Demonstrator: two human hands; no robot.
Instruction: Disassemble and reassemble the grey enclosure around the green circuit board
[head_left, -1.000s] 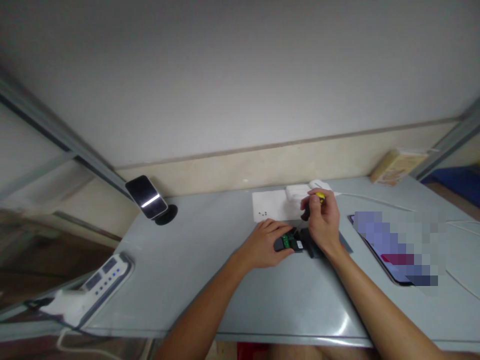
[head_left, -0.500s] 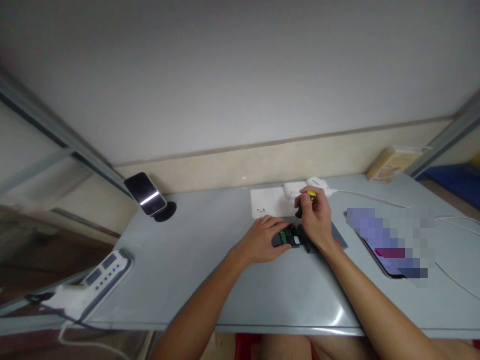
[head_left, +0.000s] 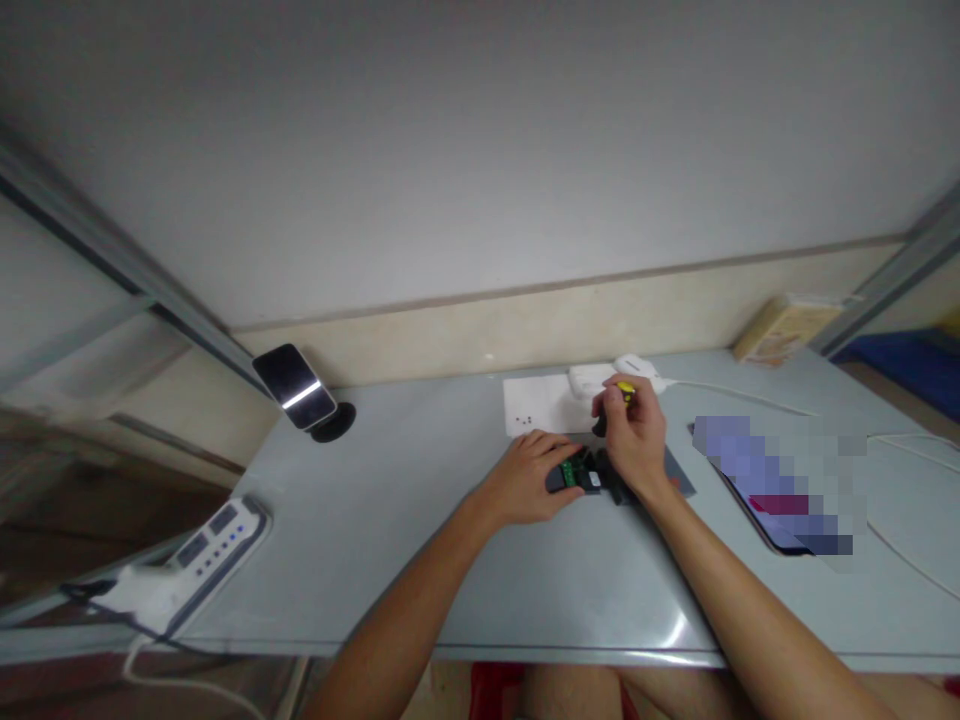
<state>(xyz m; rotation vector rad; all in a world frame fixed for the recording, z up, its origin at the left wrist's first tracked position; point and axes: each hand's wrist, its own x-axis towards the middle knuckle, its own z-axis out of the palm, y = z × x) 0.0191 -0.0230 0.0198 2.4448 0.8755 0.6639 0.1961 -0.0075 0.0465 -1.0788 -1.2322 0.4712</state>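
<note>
My left hand point(head_left: 531, 480) grips the left end of a small dark electronic device point(head_left: 592, 478), thumb on the near side and fingers on the far side. A green circuit board point(head_left: 568, 472) shows between thumb and fingers. In my right hand point(head_left: 636, 430), closed and just above the device's right part, is a screwdriver point(head_left: 624, 390) with a black and yellow handle. Its tip is too small to make out. Behind my hands lies a white sheet point(head_left: 547, 405) bearing several tiny dark pieces point(head_left: 523, 420), perhaps screws. A flat grey piece point(head_left: 681, 475) lies under my right wrist.
A phone on a stand point(head_left: 296, 388) is at the back left, with a white power strip point(head_left: 214, 550) at the left edge. To the right lie a large phone point(head_left: 765, 490), partly blurred, and white cables point(head_left: 742, 392). A yellow box point(head_left: 787, 328) stands at the back right.
Both hands keep nearly the same position and grip. The whole view has shifted very slightly; nothing has been picked up or let go.
</note>
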